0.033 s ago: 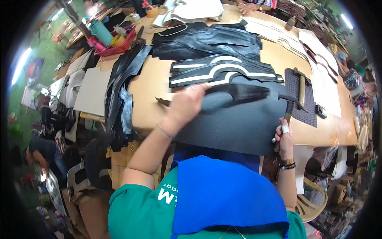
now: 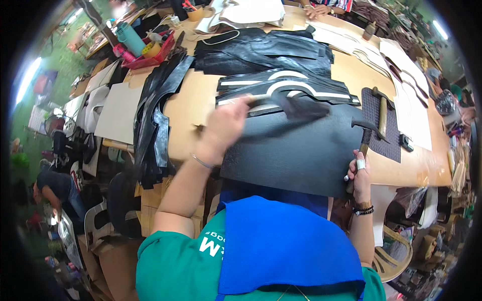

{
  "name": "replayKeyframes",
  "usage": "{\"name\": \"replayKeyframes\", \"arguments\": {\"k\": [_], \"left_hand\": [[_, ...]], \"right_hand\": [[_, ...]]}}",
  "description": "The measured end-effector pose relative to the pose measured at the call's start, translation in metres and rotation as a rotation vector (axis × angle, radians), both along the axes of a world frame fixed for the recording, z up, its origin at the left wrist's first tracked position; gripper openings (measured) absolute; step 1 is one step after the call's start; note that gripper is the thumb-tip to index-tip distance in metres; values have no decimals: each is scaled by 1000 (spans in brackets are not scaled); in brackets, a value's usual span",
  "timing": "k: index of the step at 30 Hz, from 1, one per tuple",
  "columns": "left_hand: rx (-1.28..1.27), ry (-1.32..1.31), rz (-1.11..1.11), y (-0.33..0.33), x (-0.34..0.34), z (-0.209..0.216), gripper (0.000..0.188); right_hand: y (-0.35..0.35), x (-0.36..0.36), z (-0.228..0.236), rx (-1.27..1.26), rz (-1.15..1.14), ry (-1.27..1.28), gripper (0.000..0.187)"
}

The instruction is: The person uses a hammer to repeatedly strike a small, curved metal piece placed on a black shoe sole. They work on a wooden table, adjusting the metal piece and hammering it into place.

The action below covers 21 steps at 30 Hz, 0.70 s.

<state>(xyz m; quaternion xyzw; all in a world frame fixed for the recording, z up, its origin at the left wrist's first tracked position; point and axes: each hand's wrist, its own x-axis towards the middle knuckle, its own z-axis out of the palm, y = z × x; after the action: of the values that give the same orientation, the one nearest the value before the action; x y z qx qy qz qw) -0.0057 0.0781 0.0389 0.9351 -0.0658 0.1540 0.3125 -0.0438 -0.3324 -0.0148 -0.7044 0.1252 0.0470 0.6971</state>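
Observation:
My left hand (image 2: 222, 126) is closed on a dark curved leather piece (image 2: 304, 109), smeared by motion, above the left part of a large black sheet (image 2: 286, 160). One end of the piece sticks out left of my wrist. At the sheet's right edge, my right hand (image 2: 358, 173) is wrapped round the handle of a hammer (image 2: 367, 134), its head pointing away from me. Just beyond the sheet lie black leather pieces with white curved strips (image 2: 326, 90), partly covered by the moving piece.
A second hammer (image 2: 383, 113) rests on a dark textured mat (image 2: 370, 103) at the right. Black leather pieces (image 2: 261, 52) are piled farther back, others (image 2: 161, 123) at the left. A red basket (image 2: 165, 55) stands far left. Another person's hands (image 2: 317, 10) rest at the far edge.
My left hand has shifted a little to the left and away from me, and the leather piece has swung with it. The right hand and hammer have stayed put.

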Motion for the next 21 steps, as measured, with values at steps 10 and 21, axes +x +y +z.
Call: {"name": "replayKeyframes", "arguments": {"k": [10,21], "left_hand": [[522,217,832,243,14,-39,44],[466,-86,7,-11,107,-45,48]], "right_hand": [[6,4,2,10,54,15,37],[9,7,12,17,62,70,34]]}}
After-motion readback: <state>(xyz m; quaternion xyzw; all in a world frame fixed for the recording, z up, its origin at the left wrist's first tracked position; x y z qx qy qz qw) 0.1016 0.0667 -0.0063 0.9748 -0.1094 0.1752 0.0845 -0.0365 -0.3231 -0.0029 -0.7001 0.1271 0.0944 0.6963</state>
